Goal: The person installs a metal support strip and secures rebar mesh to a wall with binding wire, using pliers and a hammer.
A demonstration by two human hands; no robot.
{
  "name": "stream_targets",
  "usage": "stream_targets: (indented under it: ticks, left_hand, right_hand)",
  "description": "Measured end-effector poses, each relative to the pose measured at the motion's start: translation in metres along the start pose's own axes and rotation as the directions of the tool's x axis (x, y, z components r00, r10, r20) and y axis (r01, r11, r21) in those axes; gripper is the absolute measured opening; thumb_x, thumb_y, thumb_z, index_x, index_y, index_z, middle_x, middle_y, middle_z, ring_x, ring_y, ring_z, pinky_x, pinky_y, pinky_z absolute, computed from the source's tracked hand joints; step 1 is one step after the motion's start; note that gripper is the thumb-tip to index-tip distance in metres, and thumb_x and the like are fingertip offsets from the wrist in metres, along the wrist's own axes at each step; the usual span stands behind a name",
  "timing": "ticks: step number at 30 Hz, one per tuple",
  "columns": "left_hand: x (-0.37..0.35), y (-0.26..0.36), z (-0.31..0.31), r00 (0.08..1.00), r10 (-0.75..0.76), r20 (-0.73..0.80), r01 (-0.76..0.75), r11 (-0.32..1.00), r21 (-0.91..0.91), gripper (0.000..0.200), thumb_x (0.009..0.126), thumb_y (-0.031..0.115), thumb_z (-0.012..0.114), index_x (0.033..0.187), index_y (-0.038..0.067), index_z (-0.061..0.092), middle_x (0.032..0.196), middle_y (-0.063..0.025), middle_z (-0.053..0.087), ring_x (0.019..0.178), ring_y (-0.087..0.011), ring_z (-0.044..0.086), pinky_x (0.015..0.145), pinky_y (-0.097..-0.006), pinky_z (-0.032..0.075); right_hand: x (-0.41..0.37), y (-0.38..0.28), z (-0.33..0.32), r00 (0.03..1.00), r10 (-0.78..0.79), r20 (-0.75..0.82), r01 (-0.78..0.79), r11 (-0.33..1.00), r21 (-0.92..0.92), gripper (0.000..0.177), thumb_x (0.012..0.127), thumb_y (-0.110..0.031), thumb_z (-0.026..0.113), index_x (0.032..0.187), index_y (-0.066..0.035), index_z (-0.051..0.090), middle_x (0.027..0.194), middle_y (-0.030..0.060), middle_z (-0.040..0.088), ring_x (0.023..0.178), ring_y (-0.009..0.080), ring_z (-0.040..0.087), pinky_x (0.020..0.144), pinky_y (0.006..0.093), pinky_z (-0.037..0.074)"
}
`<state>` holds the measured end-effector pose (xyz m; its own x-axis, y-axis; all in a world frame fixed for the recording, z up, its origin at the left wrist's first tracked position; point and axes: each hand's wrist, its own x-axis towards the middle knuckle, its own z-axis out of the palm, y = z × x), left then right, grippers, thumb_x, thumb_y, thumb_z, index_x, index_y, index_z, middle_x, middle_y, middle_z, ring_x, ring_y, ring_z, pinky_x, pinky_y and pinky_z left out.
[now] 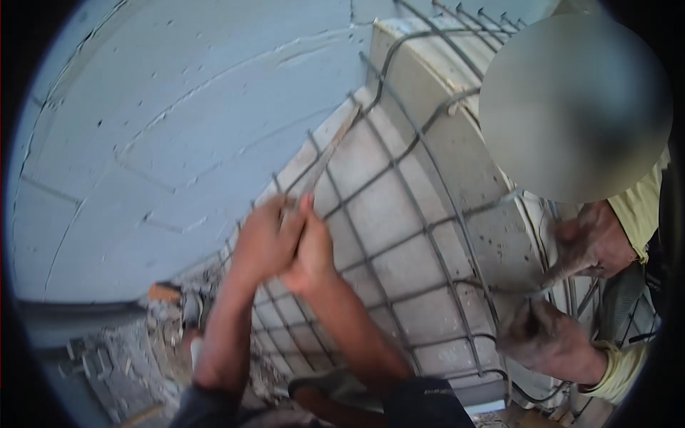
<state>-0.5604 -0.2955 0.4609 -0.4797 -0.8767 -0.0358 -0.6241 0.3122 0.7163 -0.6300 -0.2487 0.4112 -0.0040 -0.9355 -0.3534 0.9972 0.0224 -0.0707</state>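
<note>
together, left hand (pixel 267 241) and right hand (pixel 314 250) are clamped on a rod (pixel 333 150) pointing to one o'clock; a wire grid (pixel 428 229) spreads toward three o'clock.

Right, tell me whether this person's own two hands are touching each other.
Touching. The head view shows the left hand pressed against the right hand, overlapping with no gap between them.

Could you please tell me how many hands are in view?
4: the wearer's left hand and right hand, close together in front of the wire grid; a co-worker's upper hand and lower hand, at picture right. More could be hidden.
</note>
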Motion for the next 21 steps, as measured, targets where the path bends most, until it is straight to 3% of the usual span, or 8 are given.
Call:
stream_targets:
  ticks: [2,6,8,9,10,12,15,21]
  left_hand:
    - [0.001,-0.012,-0.004,0.999,-0.042,0.004,0.043,0.982,-0.182,0.03,0.087,0.024,0.056,0.103,0.0,0.065,0.087,-0.0258,0.066,0.085,-0.042,0.066,0.075,-0.044,0.051]
    - [0.017,0.002,-0.031,0.986,-0.109,0.129,0.127,0.981,-0.147,0.027,0.086,0.019,0.057,0.105,0.003,0.066,0.087,-0.0237,0.067,0.084,-0.0395,0.067,0.074,-0.0423,0.051]
    - [0.018,0.005,-0.037,0.985,-0.103,0.137,0.146,0.922,-0.359,0.025,0.086,0.016,0.057,0.104,0.002,0.066,0.086,-0.0231,0.067,0.083,-0.0398,0.066,0.073,-0.0431,0.051]
    - [0.021,0.0,-0.038,0.994,-0.003,0.11,0.041,0.937,-0.346,0.031,0.088,0.013,0.055,0.113,-0.005,0.061,0.079,-0.0087,0.064,0.066,-0.0133,0.058,0.062,-0.0284,0.048]
    - [0.022,0.007,-0.044,0.992,0.008,0.127,0.034,0.943,-0.332,0.031,0.088,0.013,0.055,0.113,-0.005,0.061,0.079,-0.0087,0.064,0.066,-0.0133,0.058,0.062,-0.0284,0.048]
    - [0.029,0.029,-0.054,0.949,-0.158,0.272,0.304,0.686,-0.661,0.038,0.088,0.012,0.058,0.122,-0.006,0.055,0.077,-0.0034,0.059,0.061,-0.0073,0.051,0.054,-0.0231,0.043]
    - [0.036,0.043,-0.065,0.911,-0.148,0.385,0.386,0.639,-0.665,0.046,0.087,0.012,0.062,0.126,-0.008,0.051,0.084,-0.0039,0.058,0.063,-0.0061,0.051,0.053,-0.0212,0.042]
    - [0.047,0.042,-0.058,0.915,-0.164,0.369,0.361,0.742,-0.565,0.043,0.084,0.012,0.066,0.121,-0.007,0.052,0.09,-0.0072,0.061,0.062,-0.0074,0.054,0.05,-0.0218,0.044]
  right_hand:
    - [0.009,0.008,0.001,0.996,-0.012,0.09,0.008,0.999,0.051,0.047,0.101,-0.051,0.043,0.116,-0.008,0.055,0.111,0.0068,0.061,0.105,0.0197,0.06,0.093,0.0366,0.049]
    - [0.017,0.013,0.016,0.997,-0.053,0.047,0.05,0.997,0.066,0.047,0.102,-0.049,0.042,0.115,-0.006,0.056,0.11,0.0083,0.062,0.105,0.0212,0.061,0.093,0.0371,0.049]
    - [0.012,0.007,0.03,0.994,-0.057,0.097,0.048,0.994,0.099,0.047,0.102,-0.048,0.042,0.115,-0.005,0.056,0.11,0.009,0.062,0.104,0.0217,0.061,0.093,0.0373,0.049]
    - [0.012,0.005,0.042,0.998,-0.063,-0.001,0.063,0.995,0.081,0.046,0.103,-0.047,0.041,0.114,-0.004,0.056,0.108,0.0097,0.063,0.102,0.022,0.062,0.092,0.0375,0.05]
    - [0.009,0.004,0.051,0.993,-0.067,-0.101,0.075,0.995,0.072,0.046,0.103,-0.045,0.041,0.113,-0.003,0.057,0.107,0.0104,0.064,0.101,0.0224,0.062,0.091,0.0376,0.05]
    - [0.007,-0.002,0.058,0.995,-0.095,-0.041,0.099,0.99,0.104,0.042,0.103,-0.042,0.042,0.108,-0.004,0.058,0.103,0.0101,0.065,0.097,0.0218,0.064,0.088,0.0379,0.052]
    - [0.002,-0.008,0.067,0.99,-0.131,0.049,0.122,0.98,0.155,0.037,0.103,-0.039,0.044,0.105,-0.006,0.059,0.098,0.0089,0.066,0.092,0.0212,0.065,0.084,0.0373,0.054]
    - [0.011,0.002,0.067,0.982,-0.185,-0.043,0.19,0.967,0.171,0.032,0.103,-0.036,0.045,0.104,-0.008,0.059,0.094,0.0077,0.066,0.087,0.0204,0.066,0.079,0.0362,0.055]
